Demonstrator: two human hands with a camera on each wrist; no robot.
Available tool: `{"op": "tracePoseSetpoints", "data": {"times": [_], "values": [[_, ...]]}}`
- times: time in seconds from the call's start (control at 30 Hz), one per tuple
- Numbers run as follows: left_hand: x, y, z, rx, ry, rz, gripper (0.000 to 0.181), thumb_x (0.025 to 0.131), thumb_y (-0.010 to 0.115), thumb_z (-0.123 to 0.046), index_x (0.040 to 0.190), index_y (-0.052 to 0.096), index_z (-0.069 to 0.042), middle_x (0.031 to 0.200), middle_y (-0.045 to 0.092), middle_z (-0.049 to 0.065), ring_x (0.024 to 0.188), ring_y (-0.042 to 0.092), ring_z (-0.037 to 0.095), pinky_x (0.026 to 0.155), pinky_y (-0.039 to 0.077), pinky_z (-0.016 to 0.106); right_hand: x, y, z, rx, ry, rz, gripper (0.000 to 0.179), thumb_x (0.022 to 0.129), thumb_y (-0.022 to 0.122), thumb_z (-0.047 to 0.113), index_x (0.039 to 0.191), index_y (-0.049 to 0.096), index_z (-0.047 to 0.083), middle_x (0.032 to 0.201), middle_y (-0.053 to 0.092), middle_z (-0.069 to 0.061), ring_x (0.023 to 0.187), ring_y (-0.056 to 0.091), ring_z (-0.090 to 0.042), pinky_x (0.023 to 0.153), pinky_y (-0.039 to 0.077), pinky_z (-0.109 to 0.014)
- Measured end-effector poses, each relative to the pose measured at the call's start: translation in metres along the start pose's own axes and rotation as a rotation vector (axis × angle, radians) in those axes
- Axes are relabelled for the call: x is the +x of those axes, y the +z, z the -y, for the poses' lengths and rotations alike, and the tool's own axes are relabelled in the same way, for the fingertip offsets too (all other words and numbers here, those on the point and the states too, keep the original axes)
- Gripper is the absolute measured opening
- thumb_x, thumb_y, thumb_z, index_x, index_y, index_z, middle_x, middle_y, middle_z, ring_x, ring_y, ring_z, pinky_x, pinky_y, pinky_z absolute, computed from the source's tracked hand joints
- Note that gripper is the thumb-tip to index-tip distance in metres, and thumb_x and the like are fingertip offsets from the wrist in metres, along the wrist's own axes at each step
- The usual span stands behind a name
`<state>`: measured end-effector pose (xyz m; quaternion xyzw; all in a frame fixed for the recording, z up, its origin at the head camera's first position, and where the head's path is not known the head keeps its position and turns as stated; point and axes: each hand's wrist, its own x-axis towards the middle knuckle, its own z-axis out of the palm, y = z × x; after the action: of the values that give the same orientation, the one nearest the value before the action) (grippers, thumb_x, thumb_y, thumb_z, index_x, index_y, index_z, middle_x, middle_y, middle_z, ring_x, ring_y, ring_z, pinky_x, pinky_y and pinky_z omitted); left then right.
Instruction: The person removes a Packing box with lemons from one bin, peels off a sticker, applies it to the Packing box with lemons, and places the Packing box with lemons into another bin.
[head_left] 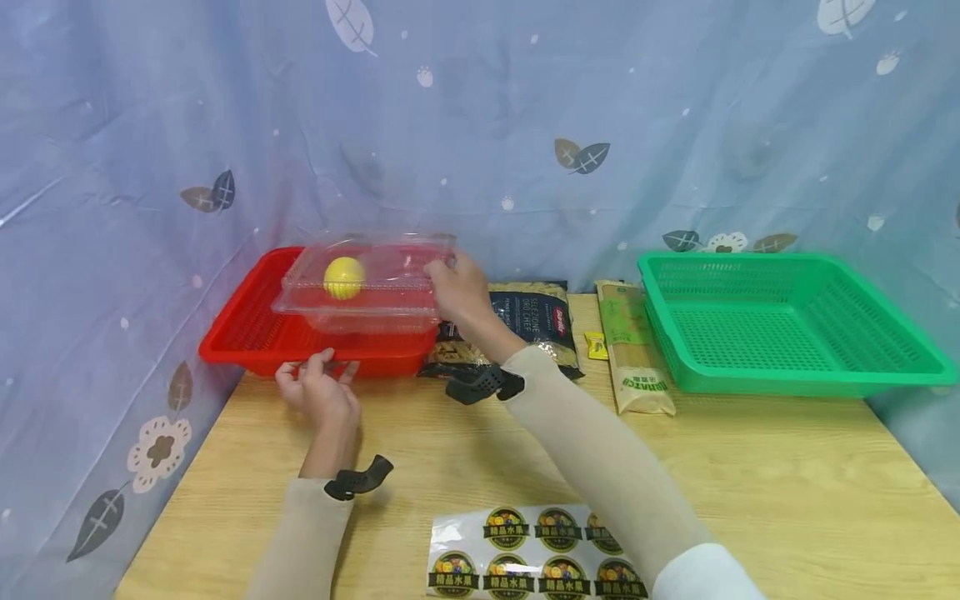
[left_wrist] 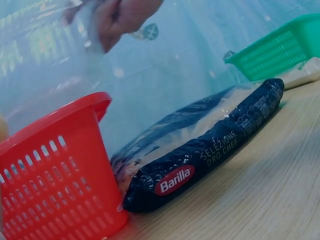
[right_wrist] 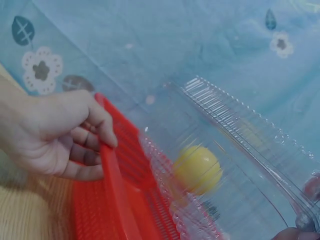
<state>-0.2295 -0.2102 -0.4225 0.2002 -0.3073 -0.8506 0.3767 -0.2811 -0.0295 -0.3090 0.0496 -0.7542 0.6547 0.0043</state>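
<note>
My right hand (head_left: 462,292) pinches the right end of a clear plastic clamshell box (head_left: 375,302), raised over the red basket (head_left: 258,354). A round yellow ball (right_wrist: 198,170) shows through the clear plastic, toward the box's left side in the head view. At the basket's front side, my left hand (head_left: 321,392) grips the rim. In the right wrist view its thumb (right_wrist: 106,131) lies over the rim and the other fingers curl below it, against the outer wall. Only a fingertip of the right hand enters that view, at the lower right corner.
Right of the red basket lies a Barilla pasta bag (head_left: 536,321). Farther right come a small yellow packet (head_left: 596,345), a long noodle pack (head_left: 636,350) and a green basket (head_left: 780,379). A sheet of round fruit stickers (head_left: 480,557) lies at the front. A blue curtain (head_left: 480,108) hangs behind.
</note>
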Motion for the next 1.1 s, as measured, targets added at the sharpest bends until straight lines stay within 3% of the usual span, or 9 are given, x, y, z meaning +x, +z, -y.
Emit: {"op": "tracePoseSetpoints", "data": {"times": [0.13,0.37,0.5,0.7,0.83,1.03,1.1], "values": [[0.0,0.003,0.0,0.043,-0.029,0.034,0.026,0.094,0.061,-0.001,0.105,0.041,-0.013,0.101,0.052,0.01,0.084,0.058,0.024,0.062,0.061,0.035,-0.011,-0.021,0.002,0.058,0.027,-0.038,0.061,0.099,0.055,0.026,0.157,0.037,0.017,0.095,0.061,-0.003,0.058,0.048,-0.013,0.047,0.041,-0.024],[0.0,0.006,0.0,0.056,-0.031,0.028,0.021,0.097,0.056,-0.001,0.107,0.042,-0.013,0.103,0.055,0.015,0.081,0.06,0.023,0.062,0.062,0.035,-0.029,-0.052,0.006,0.154,0.026,-0.027,0.063,0.097,0.055,0.022,0.157,0.036,0.018,0.074,0.047,0.003,0.043,0.026,-0.009,0.041,0.028,-0.024],[-0.001,0.007,0.0,0.039,-0.026,0.024,0.021,0.096,0.057,0.0,0.106,0.043,-0.012,0.101,0.056,0.014,0.077,0.06,0.023,0.06,0.061,0.035,-0.038,-0.068,0.01,0.163,0.006,-0.015,0.066,0.098,0.055,0.021,0.159,0.03,0.013,0.078,0.047,0.003,0.043,0.028,-0.008,0.041,0.028,-0.022],[-0.002,0.006,-0.001,0.038,-0.042,0.007,0.026,0.092,0.059,0.003,0.104,0.042,-0.013,0.097,0.054,0.009,0.074,0.059,0.021,0.059,0.061,0.035,-0.051,-0.091,0.013,0.184,-0.021,-0.015,0.068,0.098,0.054,0.017,0.16,0.025,0.007,0.064,0.04,0.006,0.042,0.03,-0.007,0.04,0.029,-0.021],[-0.002,0.003,-0.004,0.04,-0.035,-0.014,0.027,0.092,0.059,0.004,0.104,0.043,-0.013,0.098,0.053,0.009,0.075,0.058,0.022,0.059,0.06,0.034,-0.058,-0.104,0.005,0.183,-0.022,-0.004,0.068,0.1,0.052,0.016,0.16,0.022,0.006,0.076,0.047,0.005,0.042,0.033,-0.007,0.039,0.03,-0.021],[0.0,0.002,-0.007,0.047,-0.028,0.012,0.028,0.092,0.061,0.004,0.106,0.044,-0.013,0.104,0.051,0.011,0.078,0.059,0.023,0.062,0.061,0.035,-0.065,-0.126,-0.008,0.223,-0.021,-0.032,0.068,0.099,0.051,0.014,0.161,0.021,0.006,0.064,0.041,0.006,0.038,0.027,-0.006,0.036,0.026,-0.022],[0.001,0.002,-0.007,0.039,-0.03,0.013,0.028,0.092,0.061,0.004,0.105,0.043,-0.013,0.103,0.052,0.011,0.077,0.059,0.023,0.061,0.061,0.035,-0.068,-0.131,-0.011,0.199,-0.022,-0.031,0.068,0.1,0.05,0.014,0.161,0.02,0.006,0.071,0.044,0.003,0.038,0.029,-0.006,0.036,0.028,-0.023]]}}
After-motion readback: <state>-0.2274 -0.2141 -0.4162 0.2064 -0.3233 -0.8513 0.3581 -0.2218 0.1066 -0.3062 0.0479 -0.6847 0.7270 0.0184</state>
